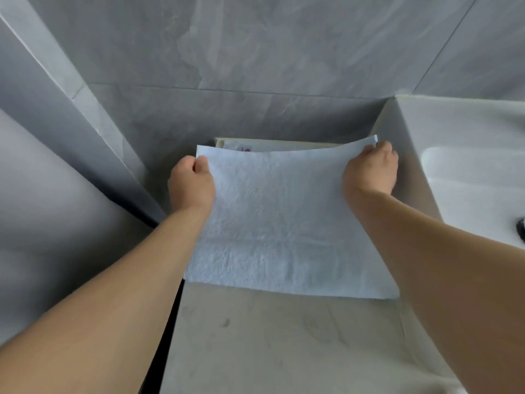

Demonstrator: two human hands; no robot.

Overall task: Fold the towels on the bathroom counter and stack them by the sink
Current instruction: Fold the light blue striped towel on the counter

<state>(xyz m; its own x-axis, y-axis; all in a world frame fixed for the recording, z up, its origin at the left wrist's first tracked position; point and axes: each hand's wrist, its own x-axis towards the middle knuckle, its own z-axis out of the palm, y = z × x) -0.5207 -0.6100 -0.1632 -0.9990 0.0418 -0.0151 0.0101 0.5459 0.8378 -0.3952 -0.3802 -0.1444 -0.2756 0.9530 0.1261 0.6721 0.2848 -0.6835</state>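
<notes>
Pale blue towel point(284, 223) spread on grey bathroom counter point(270, 336), far corners pinched: left hand point(191, 182) gripping left corner, right hand point(370, 169) gripping right corner, fingers curled round the cloth. Beneath far edge, folded white towel point(272, 146) with small red mark. White sink point(468, 166) just beside, at right.

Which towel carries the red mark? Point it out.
The white towel lying at the back against the wall, mostly hidden, shows the red mark. The light blue towel gripped by both hands is plain.

Nubby terry-cloth towel point(284, 217), matt stone counter point(284, 336), glossy white sink point(468, 166)
</notes>
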